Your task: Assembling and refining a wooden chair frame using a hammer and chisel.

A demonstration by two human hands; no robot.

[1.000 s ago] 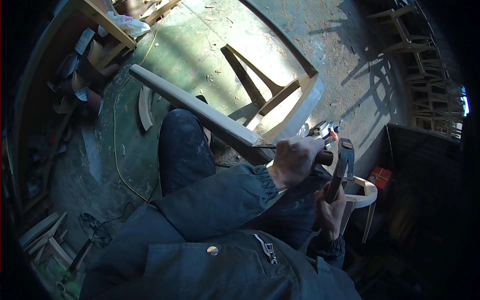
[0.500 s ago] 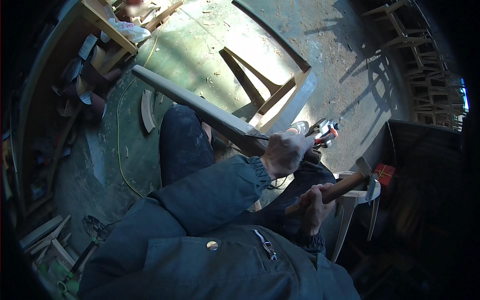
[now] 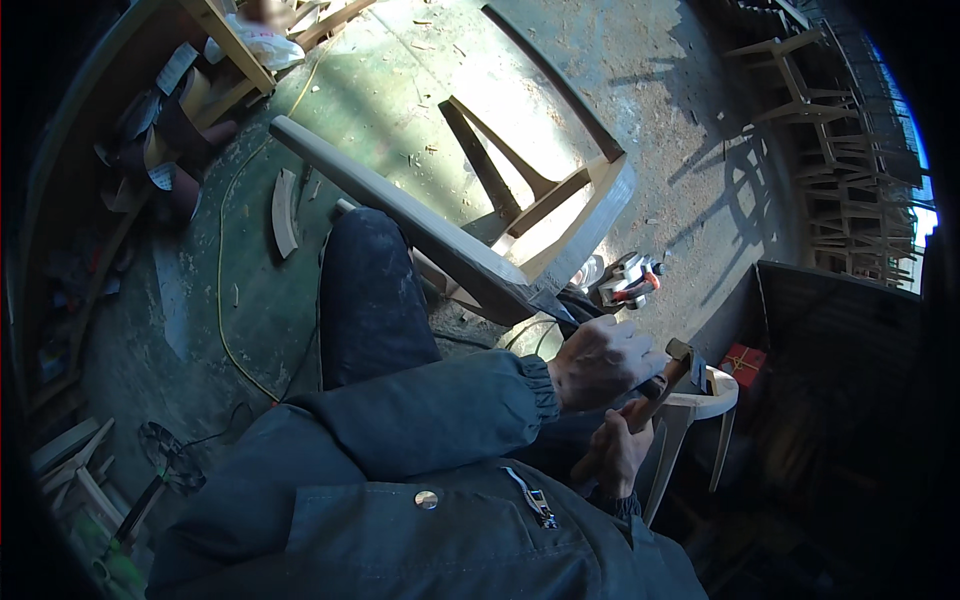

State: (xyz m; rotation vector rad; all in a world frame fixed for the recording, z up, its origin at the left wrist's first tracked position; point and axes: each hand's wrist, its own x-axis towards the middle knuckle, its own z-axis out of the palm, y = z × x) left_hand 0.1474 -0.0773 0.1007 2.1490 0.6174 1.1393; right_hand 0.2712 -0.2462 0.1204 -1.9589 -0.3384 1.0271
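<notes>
A wooden chair frame [image 3: 400,210] lies slantwise across my legs, its corner joint close in front of my hands. My left hand [image 3: 603,362] is wrapped round a chisel [image 3: 652,388], whose dark handle end sticks out on the right. The chisel's blade points up-left at the joint; whether its edge touches the wood I cannot tell. My right hand [image 3: 617,447] grips the wooden handle of a hammer [image 3: 688,362]. The hammer's head is up, just right of the chisel's handle end.
A silver and orange tool [image 3: 630,282] lies beyond my hands. At right are a pale curved chair part [image 3: 700,402] and a red box [image 3: 743,365]. Chair frames [image 3: 840,150] are stacked far right. A yellow cord [image 3: 222,290] and a curved wood piece [image 3: 284,213] lie on the floor at left.
My left hand has moved right and nearer to me with the chisel, away from the joint. The hammer has shifted slightly left and down, so its head is closer to the chisel's handle end.
</notes>
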